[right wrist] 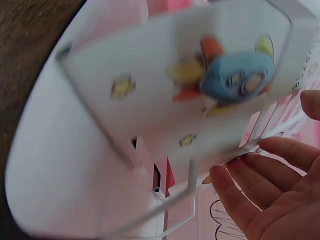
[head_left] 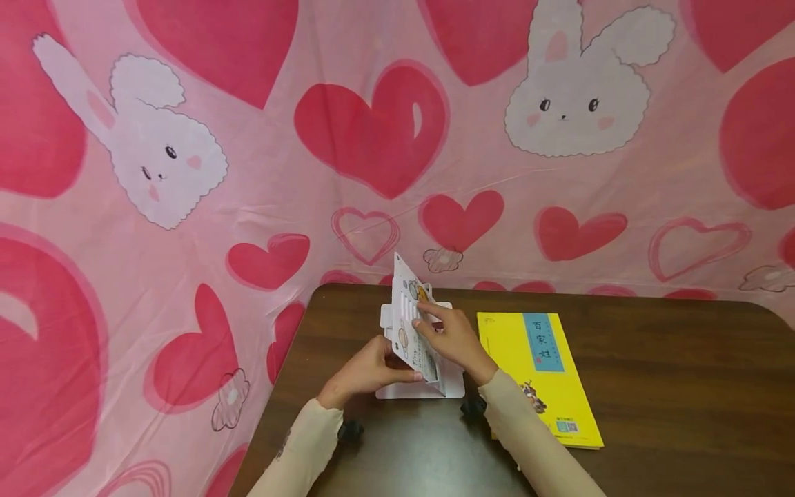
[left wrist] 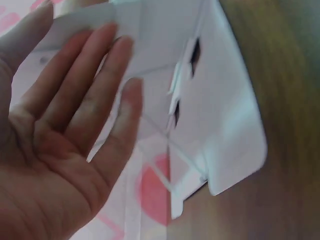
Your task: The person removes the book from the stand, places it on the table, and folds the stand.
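Note:
A white folding book stand point(head_left: 405, 328), printed with cartoons and slotted, stands tilted above its flat white base point(head_left: 397, 392). My left hand point(head_left: 366, 366) holds its lower part, thumb along the near edge and the fingers behind the panel. In the left wrist view those fingers point(left wrist: 95, 85) stretch across the panel's back. My right hand point(head_left: 453, 338) touches the slotted face with extended fingertips, the thumb apart from them. The right wrist view shows a blue rocket print point(right wrist: 237, 77) and a bent white wire leg point(right wrist: 175, 197) by the base.
A yellow book point(head_left: 515, 366) with a blue title panel lies on the dark wooden table point(head_left: 677, 373), right of the stand. A pink cloth point(head_left: 472, 166) with hearts and rabbits hangs behind and at the left. Small black devices point(head_left: 350, 431) sit at both wrists.

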`<state>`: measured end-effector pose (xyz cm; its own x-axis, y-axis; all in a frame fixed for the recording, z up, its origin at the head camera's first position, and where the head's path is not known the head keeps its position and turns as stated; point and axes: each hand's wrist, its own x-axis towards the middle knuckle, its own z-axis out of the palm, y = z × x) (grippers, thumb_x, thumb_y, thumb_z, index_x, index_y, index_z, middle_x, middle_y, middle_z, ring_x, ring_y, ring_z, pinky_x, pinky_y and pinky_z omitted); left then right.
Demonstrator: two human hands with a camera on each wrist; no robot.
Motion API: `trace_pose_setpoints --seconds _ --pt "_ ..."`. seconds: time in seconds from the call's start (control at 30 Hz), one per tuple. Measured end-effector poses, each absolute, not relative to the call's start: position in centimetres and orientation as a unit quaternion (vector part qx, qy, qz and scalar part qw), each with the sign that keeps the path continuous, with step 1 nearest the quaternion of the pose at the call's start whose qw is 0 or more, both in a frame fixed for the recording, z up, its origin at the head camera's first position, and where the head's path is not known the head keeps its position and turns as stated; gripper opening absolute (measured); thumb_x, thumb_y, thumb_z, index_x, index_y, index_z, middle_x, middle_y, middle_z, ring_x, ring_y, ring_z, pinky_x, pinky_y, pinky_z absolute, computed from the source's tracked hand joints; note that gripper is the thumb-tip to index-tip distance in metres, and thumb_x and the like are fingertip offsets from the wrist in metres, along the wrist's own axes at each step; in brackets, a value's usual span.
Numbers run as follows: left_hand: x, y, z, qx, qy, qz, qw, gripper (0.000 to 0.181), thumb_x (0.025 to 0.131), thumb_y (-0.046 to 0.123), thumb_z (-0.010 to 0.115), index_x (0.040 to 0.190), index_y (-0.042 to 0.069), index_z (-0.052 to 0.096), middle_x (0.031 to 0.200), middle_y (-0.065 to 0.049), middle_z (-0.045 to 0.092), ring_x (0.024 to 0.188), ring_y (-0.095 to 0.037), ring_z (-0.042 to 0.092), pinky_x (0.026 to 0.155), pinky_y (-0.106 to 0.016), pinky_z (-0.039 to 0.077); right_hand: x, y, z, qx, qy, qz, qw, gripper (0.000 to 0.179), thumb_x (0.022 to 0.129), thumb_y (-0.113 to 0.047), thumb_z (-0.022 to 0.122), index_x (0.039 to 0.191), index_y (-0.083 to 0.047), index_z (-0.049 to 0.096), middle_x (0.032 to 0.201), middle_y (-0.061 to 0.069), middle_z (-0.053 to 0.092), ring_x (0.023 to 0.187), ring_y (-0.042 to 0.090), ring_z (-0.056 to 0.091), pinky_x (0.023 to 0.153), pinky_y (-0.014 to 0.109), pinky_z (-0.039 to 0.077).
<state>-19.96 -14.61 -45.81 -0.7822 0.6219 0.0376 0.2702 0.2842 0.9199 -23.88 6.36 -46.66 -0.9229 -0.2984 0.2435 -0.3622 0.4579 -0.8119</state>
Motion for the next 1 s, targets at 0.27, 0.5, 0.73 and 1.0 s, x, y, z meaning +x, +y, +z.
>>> trace_pose_setpoints --seconds 0.27,0.5,0.73,1.0 --pt "-20.2 -13.6 -46.9 0.269 0.831 0.482 0.068 0.033 0.083 0.008 0.086 0.115 0.003 0.077 0.11 -0.011 0.08 0.095 -0.016 0.077 0.083 -0.023 0.062 -23.9 6.6 -46.6 0.198 -0.849 0.488 0.029 0.047 0.099 -0.024 0.068 0.141 -0.004 0.064 0.144 0.018 0.065 0.122 0.038 0.07 0.093 0.047 0.062" --pt "-20.6 -13.5 -47.9 0.175 0.895 0.409 -0.047 0.017 0.084 0.002 0.077 0.101 0.006 0.08 0.095 -0.009 0.081 0.08 -0.019 0.076 0.066 -0.023 0.058 -23.5 6.7 -46.5 0.19 -0.853 0.486 0.031 0.043 0.099 -0.022 0.068 0.139 -0.008 0.067 0.142 0.016 0.067 0.115 0.035 0.072 0.091 0.046 0.063" --pt "-20.5 -13.3 -48.4 0.169 0.911 0.372 -0.057 0.015 0.083 -0.002 0.072 0.091 0.008 0.079 0.076 -0.004 0.074 0.062 -0.01 0.054 0.055 -0.021 0.041 -21.5 6.6 -46.4 0.181 -0.855 0.482 0.059 0.035 0.097 -0.016 0.07 0.131 -0.011 0.073 0.13 0.015 0.074 0.109 0.032 0.075 0.088 0.045 0.064" --pt "-20.7 -13.9 -48.8 0.166 0.923 0.342 -0.049 0.008 0.086 0.002 0.075 0.085 0.009 0.08 0.063 0.002 0.062 0.059 -0.006 0.046 0.054 -0.021 0.036 -18.8 6.9 -46.2 0.222 -0.858 0.452 0.099 0.036 0.094 -0.012 0.074 0.129 -0.01 0.074 0.125 0.014 0.076 0.103 0.027 0.077 0.081 0.04 0.065"
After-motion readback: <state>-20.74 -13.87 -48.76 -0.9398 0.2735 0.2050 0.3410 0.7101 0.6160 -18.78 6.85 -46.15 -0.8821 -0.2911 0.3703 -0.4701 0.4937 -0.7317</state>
